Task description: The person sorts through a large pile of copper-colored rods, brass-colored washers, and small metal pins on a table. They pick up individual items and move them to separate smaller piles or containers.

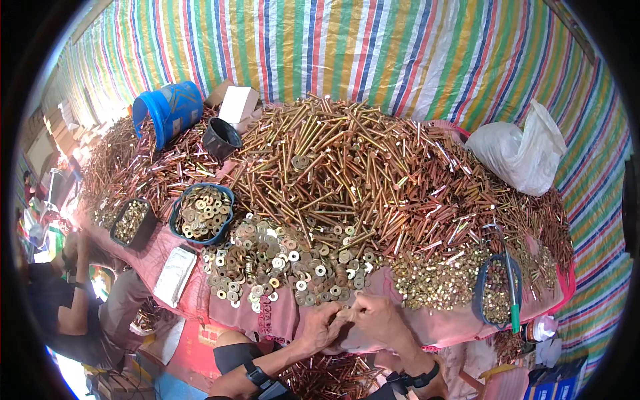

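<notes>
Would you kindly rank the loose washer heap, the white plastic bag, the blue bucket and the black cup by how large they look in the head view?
1. Loose washer heap
2. White plastic bag
3. Blue bucket
4. Black cup

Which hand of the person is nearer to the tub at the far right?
Right. The right hand is to the left of the tub, apart from it; the left hand is farther left, beyond the right one.
</notes>
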`<action>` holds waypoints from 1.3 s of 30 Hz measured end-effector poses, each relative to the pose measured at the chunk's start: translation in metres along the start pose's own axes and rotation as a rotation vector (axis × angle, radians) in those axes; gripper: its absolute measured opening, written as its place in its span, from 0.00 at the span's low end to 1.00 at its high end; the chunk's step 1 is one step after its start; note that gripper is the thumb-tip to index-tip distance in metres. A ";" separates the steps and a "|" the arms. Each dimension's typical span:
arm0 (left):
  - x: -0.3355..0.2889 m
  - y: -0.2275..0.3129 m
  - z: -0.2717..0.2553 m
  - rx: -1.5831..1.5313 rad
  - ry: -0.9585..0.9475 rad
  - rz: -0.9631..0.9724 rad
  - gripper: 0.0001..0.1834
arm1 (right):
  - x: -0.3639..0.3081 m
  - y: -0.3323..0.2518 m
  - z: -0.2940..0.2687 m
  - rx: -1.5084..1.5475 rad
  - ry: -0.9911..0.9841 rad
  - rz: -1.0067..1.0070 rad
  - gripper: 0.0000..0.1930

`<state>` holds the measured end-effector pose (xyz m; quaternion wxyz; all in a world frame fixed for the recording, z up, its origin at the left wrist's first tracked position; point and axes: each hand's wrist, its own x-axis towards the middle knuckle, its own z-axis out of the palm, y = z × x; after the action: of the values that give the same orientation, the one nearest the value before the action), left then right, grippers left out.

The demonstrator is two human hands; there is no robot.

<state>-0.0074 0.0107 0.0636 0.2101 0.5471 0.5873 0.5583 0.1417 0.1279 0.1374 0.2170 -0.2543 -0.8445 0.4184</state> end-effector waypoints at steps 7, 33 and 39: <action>-0.001 0.010 0.001 -0.051 -0.150 -0.022 0.15 | 0.010 0.015 -0.006 0.093 0.046 0.188 0.15; -0.047 -0.008 0.001 0.229 -0.338 0.340 0.15 | 0.157 -0.060 -0.039 -0.864 0.190 -0.244 0.35; -0.048 -0.012 0.005 0.201 -0.285 0.384 0.13 | 0.247 -0.086 -0.036 -0.974 0.159 -0.471 0.47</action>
<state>0.0069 -0.0263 0.0339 0.1254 0.7399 0.4897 0.4438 -0.0508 0.2556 0.2651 0.2251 -0.1605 -0.9557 -0.1015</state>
